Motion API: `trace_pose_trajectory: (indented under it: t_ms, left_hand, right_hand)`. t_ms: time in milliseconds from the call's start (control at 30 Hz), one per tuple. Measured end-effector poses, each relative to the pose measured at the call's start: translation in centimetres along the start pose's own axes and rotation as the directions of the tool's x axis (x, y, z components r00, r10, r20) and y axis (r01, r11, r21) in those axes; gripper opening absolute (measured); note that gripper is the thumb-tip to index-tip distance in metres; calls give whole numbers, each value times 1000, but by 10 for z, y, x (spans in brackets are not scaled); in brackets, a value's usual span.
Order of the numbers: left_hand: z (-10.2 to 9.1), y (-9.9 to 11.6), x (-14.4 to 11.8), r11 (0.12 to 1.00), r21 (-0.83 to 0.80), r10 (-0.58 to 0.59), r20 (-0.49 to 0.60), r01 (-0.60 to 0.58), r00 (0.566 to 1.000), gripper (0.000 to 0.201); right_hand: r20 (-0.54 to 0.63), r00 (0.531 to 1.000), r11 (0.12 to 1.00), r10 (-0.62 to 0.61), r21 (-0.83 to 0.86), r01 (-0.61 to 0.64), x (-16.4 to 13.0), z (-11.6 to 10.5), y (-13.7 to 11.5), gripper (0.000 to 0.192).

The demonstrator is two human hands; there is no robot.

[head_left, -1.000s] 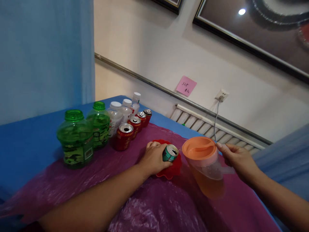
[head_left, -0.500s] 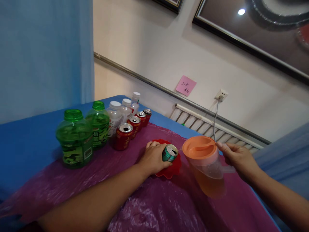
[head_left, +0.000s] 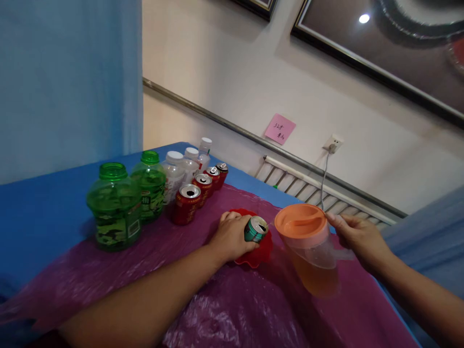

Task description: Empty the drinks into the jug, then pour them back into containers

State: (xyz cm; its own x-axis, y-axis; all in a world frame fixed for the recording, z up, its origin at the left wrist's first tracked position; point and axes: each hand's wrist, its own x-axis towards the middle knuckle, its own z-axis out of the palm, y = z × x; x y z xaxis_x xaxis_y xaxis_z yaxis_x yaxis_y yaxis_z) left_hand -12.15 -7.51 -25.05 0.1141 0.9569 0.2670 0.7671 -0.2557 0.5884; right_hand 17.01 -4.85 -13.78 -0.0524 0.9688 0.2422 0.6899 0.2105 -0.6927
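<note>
Currently, pitcher (head_left: 310, 253) leans left, top just right of green can (head_left: 255, 229); left hand (head_left: 232, 239) grips can, right hand (head_left: 362, 240) pitcher.

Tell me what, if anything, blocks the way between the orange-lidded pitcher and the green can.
Nothing visible does: the pitcher, in the right hand, sits close beside the can. The left hand grips the can from the side away from the pitcher.

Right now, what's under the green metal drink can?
A red scalloped dish shows beneath the green metal drink can. The left hand and can cover the dish's middle; whether can and dish touch is hidden.
</note>
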Motion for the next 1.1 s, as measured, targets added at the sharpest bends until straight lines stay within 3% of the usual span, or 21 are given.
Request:
trace_pose_trajectory:
  t_ms: [533,1100]
  left_hand:
    - [3,-2,1,1000,22,4,-18,-4,1000,57]
    - [2,-1,0,1000,25,-2,-6,2,1000,56]
  right_hand:
    - [42,998,998,52,18,-52,0,-4,7,65]
    - [12,999,999,50,4,-50,-1,-3,5,64]
